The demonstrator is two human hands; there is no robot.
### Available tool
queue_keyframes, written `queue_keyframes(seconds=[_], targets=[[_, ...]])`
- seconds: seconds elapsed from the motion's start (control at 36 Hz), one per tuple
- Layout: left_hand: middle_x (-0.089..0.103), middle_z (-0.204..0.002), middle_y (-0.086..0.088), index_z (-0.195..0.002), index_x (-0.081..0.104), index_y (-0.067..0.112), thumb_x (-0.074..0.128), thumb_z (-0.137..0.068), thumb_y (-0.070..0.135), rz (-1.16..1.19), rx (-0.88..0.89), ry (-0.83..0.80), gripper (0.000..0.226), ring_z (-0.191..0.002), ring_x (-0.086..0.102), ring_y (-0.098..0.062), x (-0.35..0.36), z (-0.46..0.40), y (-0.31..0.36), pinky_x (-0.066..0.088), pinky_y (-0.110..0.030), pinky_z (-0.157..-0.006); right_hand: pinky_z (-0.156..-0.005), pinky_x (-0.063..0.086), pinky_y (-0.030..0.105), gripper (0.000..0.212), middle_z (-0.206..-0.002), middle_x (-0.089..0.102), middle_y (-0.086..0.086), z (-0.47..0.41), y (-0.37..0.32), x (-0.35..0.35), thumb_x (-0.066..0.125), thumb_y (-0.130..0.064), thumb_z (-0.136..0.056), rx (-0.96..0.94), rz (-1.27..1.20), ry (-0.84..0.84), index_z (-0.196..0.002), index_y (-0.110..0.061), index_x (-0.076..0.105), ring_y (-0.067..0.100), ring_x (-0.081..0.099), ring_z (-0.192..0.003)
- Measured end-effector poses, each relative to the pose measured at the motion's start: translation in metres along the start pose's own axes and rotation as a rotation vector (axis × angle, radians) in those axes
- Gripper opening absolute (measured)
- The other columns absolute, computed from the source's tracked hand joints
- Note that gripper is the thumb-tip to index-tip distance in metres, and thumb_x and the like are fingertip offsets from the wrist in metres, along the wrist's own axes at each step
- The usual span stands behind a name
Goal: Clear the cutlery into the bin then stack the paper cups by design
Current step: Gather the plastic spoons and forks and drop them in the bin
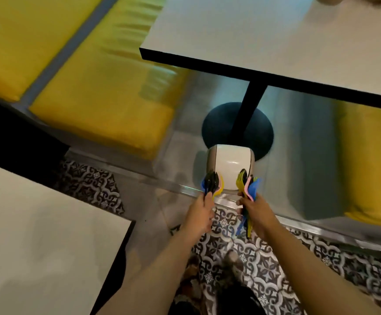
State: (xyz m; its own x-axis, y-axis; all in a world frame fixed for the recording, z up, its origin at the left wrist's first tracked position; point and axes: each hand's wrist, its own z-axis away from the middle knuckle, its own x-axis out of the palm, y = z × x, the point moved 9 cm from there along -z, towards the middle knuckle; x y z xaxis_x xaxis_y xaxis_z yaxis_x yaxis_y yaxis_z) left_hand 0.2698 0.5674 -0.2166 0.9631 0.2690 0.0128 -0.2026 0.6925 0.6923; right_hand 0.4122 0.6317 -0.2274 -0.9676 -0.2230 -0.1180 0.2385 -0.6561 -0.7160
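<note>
Nearest the camera, both forearms reach forward over the patterned tile floor (264, 264). Left hand (202, 213) has its fingers curled round a bunch of plastic cutlery (212, 184), black, blue, pink and yellow heads fanning up out of the fist. Right hand (256, 213) grips a second bunch of cutlery (249, 185), yellow, pink and blue pieces, handles sticking out below the fist. Both bunches are held up in the air, just short of and partly overlapping the near side of the bin (230, 165), a small cream lidded bin standing on the floor at the foot of the black pedestal base (219, 123). Lid looks closed from here, can't tell for sure. Step in hand: clearing cutlery into the bin, carry done, drop not yet done. Next move likely calls for getting the lid open, maybe a pedal or push flap, can't see which, then bringing both fists over the opening and letting go so nothing scatters on the floor. Further off, the white counter (276, 42) above the bin, near edge bare; something blurry at its far right corner, could be paper cups, too cut off to tell. Yellow bench cushions (98, 92) on the left. Cup stacking not started.
</note>
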Motion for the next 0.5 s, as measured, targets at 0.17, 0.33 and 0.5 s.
queue_keyframes(seconds=[0.17, 0.33, 0.5], targets=[[0.033, -0.058, -0.001, -0.092, 0.045, 0.018, 0.034, -0.103, 0.029, -0.112, -0.052, -0.061, 0.019, -0.036, 0.029, -0.006, 0.021, -0.081, -0.030, 0.024, -0.019, -0.036, -0.041, 0.045, 0.024, 0.024, -0.067, 0.054, 0.011, -0.076, 0.027, -0.002, 0.038, 0.001, -0.096, 0.083, 0.121, -0.033, -0.114, -0.014, 0.040, 0.016, 0.050, -0.045], [0.048, -0.068, -0.005, -0.111, 0.050, 0.010, 0.036, -0.103, 0.030, -0.191, -0.164, -0.022, 0.026, -0.056, 0.044, -0.018, 0.040, -0.150, -0.069, 0.038, -0.031, -0.058, -0.055, 0.049, 0.026, 0.019, -0.073, 0.059, 0.012, -0.135, 0.061, -0.002, 0.041, -0.001, -0.092, 0.178, 0.394, -0.079, -0.109, -0.009, 0.046, 0.019, 0.054, -0.056], [0.060, -0.109, -0.026, -0.121, 0.053, 0.003, 0.038, -0.100, 0.025, -0.221, -0.264, 0.013, 0.034, -0.104, 0.058, -0.037, 0.047, -0.207, -0.095, 0.046, -0.036, -0.091, -0.060, 0.043, 0.035, 0.005, -0.066, 0.051, 0.012, -0.186, 0.089, 0.002, 0.052, 0.000, -0.085, 0.272, 0.362, -0.087, -0.084, -0.005, 0.050, 0.024, 0.049, -0.059]])
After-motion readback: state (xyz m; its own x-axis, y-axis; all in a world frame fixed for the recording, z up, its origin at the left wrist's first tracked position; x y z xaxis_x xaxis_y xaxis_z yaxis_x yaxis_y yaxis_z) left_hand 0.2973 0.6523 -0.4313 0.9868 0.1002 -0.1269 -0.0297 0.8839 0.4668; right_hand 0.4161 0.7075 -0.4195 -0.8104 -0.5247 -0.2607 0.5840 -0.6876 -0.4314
